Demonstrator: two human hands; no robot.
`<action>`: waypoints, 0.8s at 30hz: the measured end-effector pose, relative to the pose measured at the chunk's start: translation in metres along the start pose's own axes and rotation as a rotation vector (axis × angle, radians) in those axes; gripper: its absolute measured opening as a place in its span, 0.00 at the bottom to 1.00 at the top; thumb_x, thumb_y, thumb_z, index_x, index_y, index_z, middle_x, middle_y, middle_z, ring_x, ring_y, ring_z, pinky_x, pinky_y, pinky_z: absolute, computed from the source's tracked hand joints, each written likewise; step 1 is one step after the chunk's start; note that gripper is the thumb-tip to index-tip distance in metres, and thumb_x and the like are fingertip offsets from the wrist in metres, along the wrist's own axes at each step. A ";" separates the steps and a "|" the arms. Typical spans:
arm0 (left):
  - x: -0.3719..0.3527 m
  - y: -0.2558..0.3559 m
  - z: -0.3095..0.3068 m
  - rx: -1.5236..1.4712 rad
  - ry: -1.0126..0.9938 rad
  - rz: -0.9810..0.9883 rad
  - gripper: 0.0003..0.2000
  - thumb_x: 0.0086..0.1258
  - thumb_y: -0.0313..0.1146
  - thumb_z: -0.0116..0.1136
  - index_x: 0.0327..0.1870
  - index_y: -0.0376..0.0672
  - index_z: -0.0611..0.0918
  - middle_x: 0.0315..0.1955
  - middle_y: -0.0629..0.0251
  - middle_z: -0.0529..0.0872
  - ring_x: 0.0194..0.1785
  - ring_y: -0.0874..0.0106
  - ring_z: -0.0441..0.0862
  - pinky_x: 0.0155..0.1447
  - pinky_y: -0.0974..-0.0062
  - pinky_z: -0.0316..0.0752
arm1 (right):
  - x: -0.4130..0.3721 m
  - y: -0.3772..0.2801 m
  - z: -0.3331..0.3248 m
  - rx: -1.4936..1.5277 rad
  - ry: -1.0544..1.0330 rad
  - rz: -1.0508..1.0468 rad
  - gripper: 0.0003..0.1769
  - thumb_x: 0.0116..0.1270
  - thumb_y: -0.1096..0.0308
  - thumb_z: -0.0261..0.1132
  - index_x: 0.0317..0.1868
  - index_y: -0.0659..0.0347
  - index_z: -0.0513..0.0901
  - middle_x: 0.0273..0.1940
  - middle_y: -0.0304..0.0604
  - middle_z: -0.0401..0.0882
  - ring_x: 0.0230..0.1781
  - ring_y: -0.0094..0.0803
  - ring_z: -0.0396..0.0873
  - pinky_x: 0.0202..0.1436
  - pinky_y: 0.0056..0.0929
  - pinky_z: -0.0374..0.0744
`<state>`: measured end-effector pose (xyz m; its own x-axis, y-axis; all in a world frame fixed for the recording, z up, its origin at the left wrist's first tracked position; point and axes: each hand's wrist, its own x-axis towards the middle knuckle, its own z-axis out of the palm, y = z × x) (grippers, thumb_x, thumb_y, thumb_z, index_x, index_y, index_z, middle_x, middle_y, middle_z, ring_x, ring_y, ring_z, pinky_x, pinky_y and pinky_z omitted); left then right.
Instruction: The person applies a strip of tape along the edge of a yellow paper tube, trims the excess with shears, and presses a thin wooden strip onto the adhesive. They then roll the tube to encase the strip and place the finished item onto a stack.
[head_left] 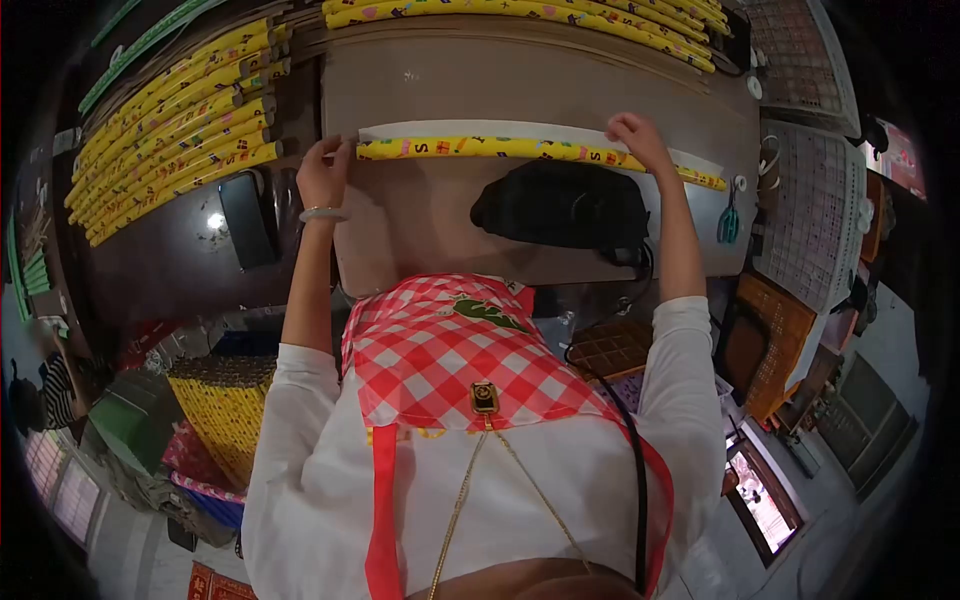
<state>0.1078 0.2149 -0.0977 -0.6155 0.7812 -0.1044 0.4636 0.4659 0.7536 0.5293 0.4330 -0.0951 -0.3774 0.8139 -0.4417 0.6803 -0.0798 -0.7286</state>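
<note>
Two hands grip one yellow paper roll [500, 148] | roll lies sideways on the table [500, 80], past the black bag [565, 205] | left hand [325, 175] fingers bent on its left end | right hand [638, 138] fingers curled over it, short of the right end

Both arms stretch forward, nearly straight. The left grip [325, 172] and the right grip [638, 138] sit well apart, palms down, fingers curled closed.

Paper roll [520, 149] across table [520, 80], bag [565, 205] before it, stacked rolls [170, 120] at left
</note>
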 end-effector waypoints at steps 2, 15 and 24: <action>0.013 -0.001 0.006 0.067 0.000 -0.022 0.14 0.57 0.39 0.57 0.40 0.39 0.80 0.33 0.59 0.83 0.37 0.66 0.81 0.43 0.73 0.73 | 0.009 0.005 0.011 -0.143 -0.053 0.054 0.11 0.62 0.64 0.54 0.35 0.65 0.76 0.28 0.37 0.76 0.31 0.24 0.75 0.39 0.22 0.73; 0.050 -0.029 0.014 0.040 -0.333 -0.125 0.16 0.55 0.42 0.60 0.39 0.40 0.82 0.32 0.59 0.84 0.37 0.68 0.81 0.42 0.74 0.73 | 0.005 -0.009 0.022 0.075 -0.033 0.078 0.10 0.59 0.65 0.55 0.33 0.65 0.76 0.26 0.37 0.76 0.27 0.23 0.73 0.34 0.22 0.73; 0.065 -0.012 0.007 0.124 -0.467 -0.064 0.14 0.54 0.41 0.61 0.36 0.41 0.83 0.29 0.61 0.84 0.33 0.68 0.81 0.39 0.74 0.74 | 0.006 -0.040 0.066 -0.128 -0.035 -0.129 0.11 0.59 0.63 0.55 0.33 0.63 0.77 0.26 0.43 0.77 0.26 0.33 0.75 0.32 0.28 0.72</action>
<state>0.0664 0.2627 -0.1183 -0.3062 0.8392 -0.4495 0.5238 0.5427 0.6565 0.4584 0.4034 -0.1029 -0.4870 0.7918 -0.3686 0.6986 0.0999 -0.7085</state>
